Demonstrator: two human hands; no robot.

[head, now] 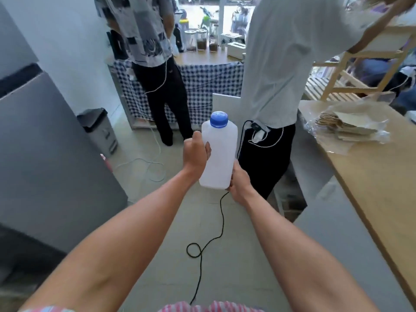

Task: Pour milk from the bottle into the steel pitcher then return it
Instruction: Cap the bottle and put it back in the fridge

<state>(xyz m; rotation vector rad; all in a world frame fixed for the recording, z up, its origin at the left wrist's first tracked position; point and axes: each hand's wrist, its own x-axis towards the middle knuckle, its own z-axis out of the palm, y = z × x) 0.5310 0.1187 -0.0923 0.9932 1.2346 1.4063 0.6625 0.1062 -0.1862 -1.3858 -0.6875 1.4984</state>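
A white plastic milk bottle (219, 154) with a blue screw cap (219, 119) is held upright in front of me, above the floor. My left hand (195, 153) grips its left side near the handle. My right hand (239, 184) supports its lower right corner and base. The cap is on. No steel pitcher is in view.
A grey fridge (45, 154) stands at the left. A wooden counter (371, 167) with a stack of paper bags runs along the right. Two people stand ahead, one in a white shirt (290, 52) close by. A black cable (209, 239) lies on the floor; a bin (99, 129) stands by the wall.
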